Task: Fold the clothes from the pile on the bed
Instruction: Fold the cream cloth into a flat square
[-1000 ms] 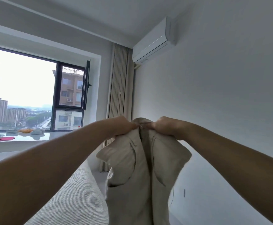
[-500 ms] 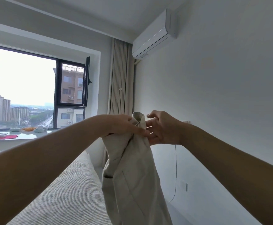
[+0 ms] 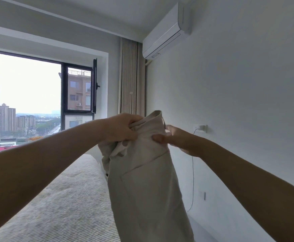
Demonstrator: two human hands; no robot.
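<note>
— Since a second ago, both hands are no longer bunching the waistband together at the middle. The right hand (image 3: 176, 138) is letting go and coming back at the side, and the trousers (image 3: 148, 172) are turning so a back pocket is facing us.

— How are the hands sitting now?

— The left hand (image 3: 123, 127) is clenching the top of the waistband, fingers (image 3: 134, 125) curled over the cloth. The right hand's thumb is pressing on the front of the fabric just under the waistband; its other fingers are blurred, so I cannot tell whether they are pinching behind.

— And the garment?

— It is hanging in the air between the arms, above the edge of the bed (image 3: 64, 198) and beside the white wall (image 3: 239, 102), its lower part running out of view.

— How is it going to handle?

— I am judging it light, soft and limp, probably linen or cotton: it is drooping and creasing freely. Gripping the two waistband ends seems best, since that seam is stiffest.
</note>
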